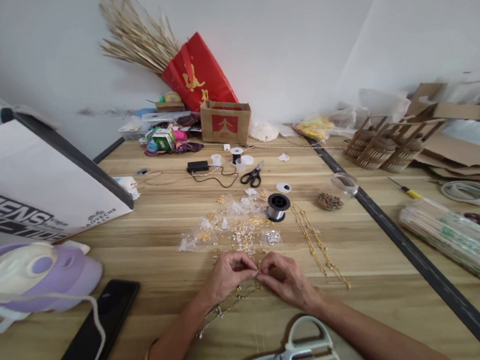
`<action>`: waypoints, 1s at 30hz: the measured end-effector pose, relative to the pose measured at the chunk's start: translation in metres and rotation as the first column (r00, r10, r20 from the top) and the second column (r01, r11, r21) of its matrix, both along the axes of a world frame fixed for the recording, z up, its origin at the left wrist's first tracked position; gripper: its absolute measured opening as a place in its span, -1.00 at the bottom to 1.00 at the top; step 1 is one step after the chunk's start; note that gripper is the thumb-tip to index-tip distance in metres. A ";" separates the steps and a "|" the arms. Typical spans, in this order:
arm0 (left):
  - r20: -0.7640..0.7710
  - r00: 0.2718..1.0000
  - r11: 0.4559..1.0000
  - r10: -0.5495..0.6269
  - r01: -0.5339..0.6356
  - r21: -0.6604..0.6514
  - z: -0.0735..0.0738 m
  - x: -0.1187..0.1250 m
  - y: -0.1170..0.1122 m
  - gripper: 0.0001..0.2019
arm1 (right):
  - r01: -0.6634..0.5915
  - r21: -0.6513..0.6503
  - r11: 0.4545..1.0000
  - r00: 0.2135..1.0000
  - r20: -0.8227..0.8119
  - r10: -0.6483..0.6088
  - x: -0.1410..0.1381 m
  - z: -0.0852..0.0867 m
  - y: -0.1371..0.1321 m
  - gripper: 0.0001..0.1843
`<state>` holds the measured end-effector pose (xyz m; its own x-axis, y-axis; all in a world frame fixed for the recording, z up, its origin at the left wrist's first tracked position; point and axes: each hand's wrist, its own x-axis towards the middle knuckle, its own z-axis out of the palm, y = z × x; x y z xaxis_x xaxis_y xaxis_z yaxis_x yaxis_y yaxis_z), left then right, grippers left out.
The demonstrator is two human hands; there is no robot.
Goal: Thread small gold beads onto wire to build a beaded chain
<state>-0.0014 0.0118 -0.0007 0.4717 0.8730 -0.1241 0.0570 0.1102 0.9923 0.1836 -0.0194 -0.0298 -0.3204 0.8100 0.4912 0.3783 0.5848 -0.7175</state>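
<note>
My left hand (232, 274) and my right hand (287, 280) meet fingertip to fingertip above the wooden table, both closed in a pinch. A thin gold beaded chain (230, 304) trails from the left fingers and lies beneath that wrist. What sits between the right fingertips is too small to make out. Just beyond the hands spread loose gold and clear beads (243, 237) and small plastic bags (194, 237). A spool of fine wire (276, 206) stands behind them. Gold chains (317, 246) lie to the right. Pale-handled scissors (301, 353) rest near my right forearm.
A black phone (89, 341) with a white cable across it and a lilac-and-white device (43, 274) lie left. Behind are black scissors (252, 174) and a paper bag (225, 122). A jar of beads (333, 198) and packed sticks (460, 247) lie right.
</note>
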 end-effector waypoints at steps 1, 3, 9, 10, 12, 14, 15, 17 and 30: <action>0.003 1.000 1.000 0.003 -0.003 -0.002 0.000 0.000 0.000 -0.88 | -0.001 -0.001 1.000 1.000 0.002 0.001 0.000 0.000 0.000 -0.87; 0.004 1.000 1.000 0.005 -0.005 0.000 0.000 0.000 0.000 -0.87 | -0.002 -0.004 1.000 1.000 0.008 0.002 0.000 0.000 0.000 -0.86; -0.012 1.000 0.999 -0.018 0.019 0.040 -0.001 0.000 0.001 -0.86 | -0.007 0.016 1.000 1.000 0.021 0.006 0.001 0.000 0.001 -0.89; -0.015 1.000 0.999 -0.021 0.022 0.049 -0.001 0.000 0.001 -0.87 | -0.009 0.018 1.000 1.000 0.025 0.008 0.001 0.000 0.001 -0.90; -0.015 1.000 0.997 -0.027 0.028 0.067 -0.002 0.000 0.002 -0.87 | -0.012 0.023 1.000 0.999 0.034 0.011 0.001 0.002 0.001 -0.92; -0.014 0.999 0.996 -0.029 0.030 0.086 -0.002 -0.001 0.002 -0.86 | -0.027 0.023 0.999 0.999 0.047 0.026 0.001 0.005 0.001 -0.94; -0.016 0.999 0.995 -0.029 0.030 0.094 -0.003 -0.001 0.002 -0.86 | -0.038 0.022 0.999 0.998 0.053 0.036 0.001 0.007 0.001 -0.95; -0.020 0.999 0.994 -0.027 0.029 0.102 -0.003 -0.001 0.002 -0.85 | -0.047 0.022 0.999 0.997 0.054 0.046 0.001 0.011 -0.001 -0.94; -0.008 1.000 0.993 0.015 -0.014 0.118 -0.006 0.000 0.005 -0.87 | 0.178 -0.127 0.976 0.936 -0.286 -0.207 0.008 0.010 0.006 -0.61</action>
<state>-0.0011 0.0167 -0.0066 0.4579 0.8887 -0.0238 0.0653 -0.0069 0.9978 0.1915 -0.0136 -0.0203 -0.0060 0.8901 0.4557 0.2386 0.4438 -0.8638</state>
